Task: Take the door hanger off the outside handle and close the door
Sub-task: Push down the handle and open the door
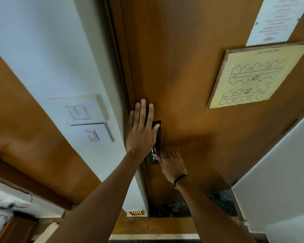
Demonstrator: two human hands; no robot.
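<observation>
1. Although the task starts with a door hanger, none shows anywhere here; whether it has come off the outside handle cannot be told from this side, so the risk is shutting the door [191, 76] with the card left outside or caught in the gap.
2. Under the left hand [141, 130], whose fingers [142, 113] lie flat, spread and empty, the door looks pressed home against the frame [125, 71]. The index fingertip sits just beside the frame edge; if the leaf were not fully seated, a final shove could nip that finger in the seam.
3. Just below the left palm, the dark lock plate [158, 135] is half covered by the little finger. Pushing on the plate rather than the wood could let the hand slide.
4. Beneath that plate, the right hand [172, 165] is curled at a small metal latch [154, 154]. Its fingers are bent toward it, but whether they pinch it or only touch it I cannot tell. If the latch is turned before the door is seated, the bolt may miss and the door could spring back.
5. Beyond the fingers to the right hang a framed floor plan [258, 76] and a printed notice [277, 20]. Left of the frame are wall switches [84, 118]. All are well apart from both hands; only a careless slam could rattle the frame loose.
</observation>
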